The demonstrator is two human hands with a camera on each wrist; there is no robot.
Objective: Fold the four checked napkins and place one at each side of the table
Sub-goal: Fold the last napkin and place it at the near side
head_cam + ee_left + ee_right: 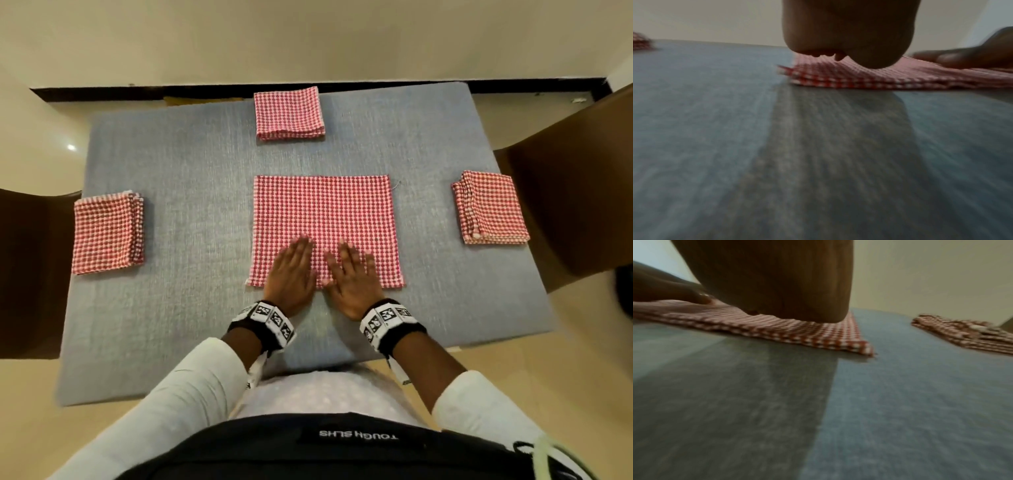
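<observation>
Already three folded napkins are lying at the table's (205,164) far (288,113), left (108,233) and right (490,208) edges. Left hand (292,270) and right hand (352,279), fingers flat, are pressing the fourth napkin (325,212) mid-table, seemingly half folded, not yet placed at the near edge.

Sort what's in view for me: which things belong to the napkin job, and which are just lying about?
Job:
centre napkin, under left hand and right hand
far napkin
left napkin
right napkin
table

Lying about:
left chair
right chair
</observation>
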